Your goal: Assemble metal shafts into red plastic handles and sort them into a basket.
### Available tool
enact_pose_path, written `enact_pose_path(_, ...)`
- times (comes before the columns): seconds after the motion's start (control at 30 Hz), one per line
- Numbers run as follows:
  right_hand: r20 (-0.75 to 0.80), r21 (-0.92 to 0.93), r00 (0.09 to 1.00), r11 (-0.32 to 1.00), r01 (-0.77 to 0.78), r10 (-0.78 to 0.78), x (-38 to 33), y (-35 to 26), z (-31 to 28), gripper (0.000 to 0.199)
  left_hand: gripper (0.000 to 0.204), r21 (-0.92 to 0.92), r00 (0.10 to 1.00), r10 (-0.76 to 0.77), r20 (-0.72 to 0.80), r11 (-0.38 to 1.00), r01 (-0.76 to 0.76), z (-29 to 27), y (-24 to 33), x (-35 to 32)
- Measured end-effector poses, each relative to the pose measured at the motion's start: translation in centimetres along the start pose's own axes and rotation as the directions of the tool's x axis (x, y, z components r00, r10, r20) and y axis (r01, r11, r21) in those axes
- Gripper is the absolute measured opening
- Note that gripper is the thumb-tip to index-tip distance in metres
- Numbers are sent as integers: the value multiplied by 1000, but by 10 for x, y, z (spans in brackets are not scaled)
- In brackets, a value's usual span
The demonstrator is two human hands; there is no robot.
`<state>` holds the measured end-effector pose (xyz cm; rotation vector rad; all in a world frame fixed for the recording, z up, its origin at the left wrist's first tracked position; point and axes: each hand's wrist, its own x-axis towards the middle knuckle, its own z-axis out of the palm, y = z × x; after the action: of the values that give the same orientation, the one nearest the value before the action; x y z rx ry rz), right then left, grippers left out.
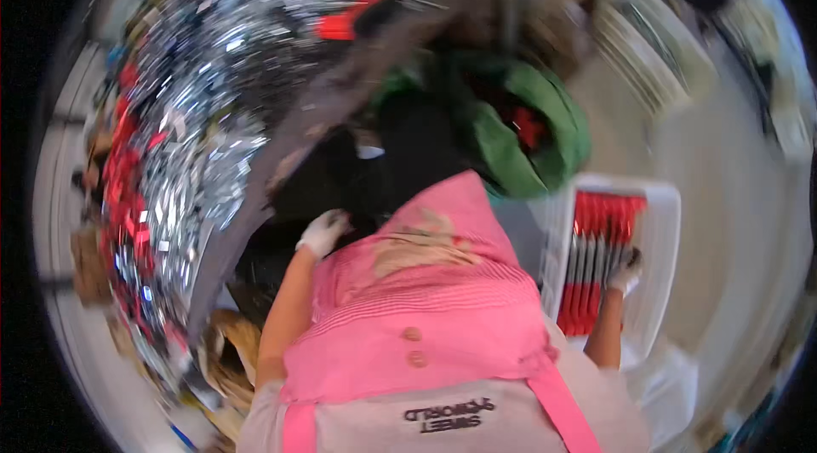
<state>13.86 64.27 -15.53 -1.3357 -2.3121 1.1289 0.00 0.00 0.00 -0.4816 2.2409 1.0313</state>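
Observation:
My left hand (323,233), in a white glove with its fingertips showing, hangs beside my pink apron (425,283), at the edge of a dark area. Its fingers look bent, but motion blur hides their shape and I see nothing in them. To the right, my right hand (625,276), also white-gloved with dark fingertips, reaches into a white plastic bin (668,223). It is at the right end of a row of slim red-and-grey pieces (587,270) laid side by side. Whether its fingers grip one of these is too blurred to tell.
A worktable heaped with shiny metal pieces (230,53) curves along the far and left sides; a red-and-black object (353,19) lies on it. A green cloth bag (528,129) with red things inside stands beyond the bin. Pale crates (647,44) sit at the far right.

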Motion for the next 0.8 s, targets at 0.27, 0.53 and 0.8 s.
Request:
enact_pose_path(0.27, 280, 697, 295, 405, 592, -913, -144, -414, 134, 16, 35, -60, 937, 349, 1, 935, -349, -47, 88, -39)
enact_pose_path(0.53, 247, 753, -527, -181, 632, -813, -337, -618, 253, 14, 25, -92, 573, 412, -709, 751, -654, -135, 65, -80)
enact_pose_path(0.8, 318, 711, -754, -381, 591, -576, -504, -660, 365, 24, 33, 205, -73, 199, -977, 974, -94, -264, -13, -47)
